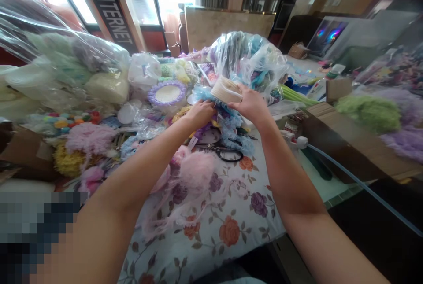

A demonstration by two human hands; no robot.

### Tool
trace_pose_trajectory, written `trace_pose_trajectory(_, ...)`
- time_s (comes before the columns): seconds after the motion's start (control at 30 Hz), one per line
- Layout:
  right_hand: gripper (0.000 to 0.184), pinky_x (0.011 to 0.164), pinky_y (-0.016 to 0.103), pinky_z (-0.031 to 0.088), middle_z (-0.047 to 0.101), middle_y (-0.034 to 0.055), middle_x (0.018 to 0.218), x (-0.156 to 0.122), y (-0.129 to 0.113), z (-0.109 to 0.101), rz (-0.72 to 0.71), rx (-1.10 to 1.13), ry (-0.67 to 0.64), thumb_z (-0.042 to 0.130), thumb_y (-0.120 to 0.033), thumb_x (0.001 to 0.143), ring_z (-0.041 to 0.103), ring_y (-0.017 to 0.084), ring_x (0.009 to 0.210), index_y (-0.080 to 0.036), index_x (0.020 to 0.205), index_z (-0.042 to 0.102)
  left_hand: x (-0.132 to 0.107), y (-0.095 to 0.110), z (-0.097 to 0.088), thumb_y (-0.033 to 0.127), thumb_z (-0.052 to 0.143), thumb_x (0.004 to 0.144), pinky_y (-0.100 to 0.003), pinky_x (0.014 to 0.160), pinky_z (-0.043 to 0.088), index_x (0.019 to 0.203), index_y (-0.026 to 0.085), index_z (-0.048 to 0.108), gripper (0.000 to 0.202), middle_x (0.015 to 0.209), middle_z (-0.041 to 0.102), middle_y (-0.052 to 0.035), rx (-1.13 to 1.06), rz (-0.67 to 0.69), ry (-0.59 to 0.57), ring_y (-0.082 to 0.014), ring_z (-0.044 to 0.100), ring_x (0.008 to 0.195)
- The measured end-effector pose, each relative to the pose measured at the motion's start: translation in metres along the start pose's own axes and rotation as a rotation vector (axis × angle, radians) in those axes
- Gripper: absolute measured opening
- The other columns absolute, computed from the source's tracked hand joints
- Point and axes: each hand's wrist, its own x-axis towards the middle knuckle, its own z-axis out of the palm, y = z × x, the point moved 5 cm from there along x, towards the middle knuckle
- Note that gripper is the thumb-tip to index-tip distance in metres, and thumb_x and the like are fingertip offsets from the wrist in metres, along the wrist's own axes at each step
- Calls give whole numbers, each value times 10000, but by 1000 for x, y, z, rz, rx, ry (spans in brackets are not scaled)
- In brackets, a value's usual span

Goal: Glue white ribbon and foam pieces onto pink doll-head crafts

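Observation:
My right hand (253, 104) grips a cream, ring-shaped roll (226, 90) by its right side, thumb below and fingers behind. The roll is tilted above the pile, and its exact kind is unclear. My left hand (201, 113) reaches into the pile just left of it, with fingers bent together. Its fingertips are partly hidden beside light blue fluffy yarn (205, 93), so what they hold cannot be made out. More blue fluffy yarn (231, 125) hangs below both hands. Black-handled scissors (229, 153) lie on the floral cloth (244, 226), near a pale pink fluffy bundle (196, 170).
A round mirror-like piece with a lilac fluffy rim (167, 94) stands left of my hands. Behind is a clear plastic bag (249, 55) of yarn. Cardboard boxes (360, 143) flank the table, a white cable (357, 180) crosses the right side, and bagged fluffy material (66, 64) is piled left.

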Motion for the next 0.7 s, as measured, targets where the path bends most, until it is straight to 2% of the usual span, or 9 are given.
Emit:
trace_pose_trajectory(0.13, 675, 983, 426, 493, 682, 174, 1240, 2, 2, 2, -45, 47, 8, 735, -301, 840, 630, 361, 1161, -105, 1444, 508, -11, 8, -5, 167, 582, 794, -401, 860, 450, 925, 119, 740, 211, 981, 690, -160, 22, 35, 26, -301, 626, 1000)
trace_pose_trajectory(0.23, 665, 1010, 397, 478, 661, 161, 1288, 5, 4, 4, -85, 84, -8, 747, -305, 826, 624, 336, 1181, -109, 1426, 536, -23, 26, -13, 211, 603, 789, -392, 882, 446, 948, 146, 727, 212, 915, 708, -128, 17, 133, 2, -279, 649, 937)
trace_pose_trajectory(0.3, 670, 1000, 380, 483, 659, 146, 1297, 7, 4, 7, -106, 119, -39, 745, -308, 825, 631, 318, 1172, -125, 1434, 532, -30, 38, -14, 247, 599, 802, -370, 824, 462, 1079, 157, 698, 307, 842, 717, -102, -35, 149, -62, -266, 668, 851)
trace_pose_trajectory(0.37, 671, 965, 363, 500, 676, 125, 1273, 6, 2, 10, -124, 164, -79, 732, -303, 834, 653, 295, 1132, -148, 1450, 515, -34, 47, -10, 281, 580, 825, -330, 718, 469, 1238, 169, 631, 431, 842, 731, -86, -157, 109, -159, -255, 677, 781)
trace_pose_trajectory(0.43, 659, 935, 348, 507, 690, 106, 1247, 3, 0, 11, -132, 195, -112, 715, -293, 844, 668, 274, 1093, -174, 1458, 507, -38, 51, -5, 283, 551, 849, -291, 653, 460, 1251, 206, 630, 417, 889, 746, -67, -279, 86, -244, -233, 684, 762)
trace_pose_trajectory(0.5, 617, 921, 329, 503, 696, 92, 1235, 0, -1, 10, -137, 218, -141, 700, -286, 852, 670, 254, 1076, -187, 1437, 530, -40, 51, -4, 254, 545, 852, -263, 677, 470, 1154, 232, 683, 334, 970, 754, -47, -340, 114, -287, -209, 691, 809)
trace_pose_trajectory(0.57, 535, 900, 307, 496, 708, 81, 1206, -3, 0, 9, -147, 230, -164, 684, -285, 861, 670, 238, 1056, -184, 1377, 587, -42, 43, -8, 209, 558, 829, -249, 770, 485, 1140, 240, 693, 341, 1103, 740, -35, -359, 115, -263, -203, 688, 929)
trace_pose_trajectory(0.63, 450, 868, 293, 490, 726, 75, 1146, -5, 2, 7, -156, 224, -167, 671, -285, 868, 673, 228, 1013, -175, 1303, 643, -45, 30, -18, 189, 560, 813, -260, 847, 486, 1162, 234, 688, 374, 1184, 713, -37, -365, 51, -197, -212, 668, 1016)
trace_pose_trajectory(0.7, 411, 838, 292, 487, 737, 78, 1081, -7, 3, 6, -151, 213, -158, 667, -289, 869, 676, 228, 969, -166, 1261, 665, -50, 18, -26, 203, 548, 820, -279, 840, 491, 1095, 214, 713, 321, 1131, 720, -50, -333, -36, -151, -221, 666, 979)
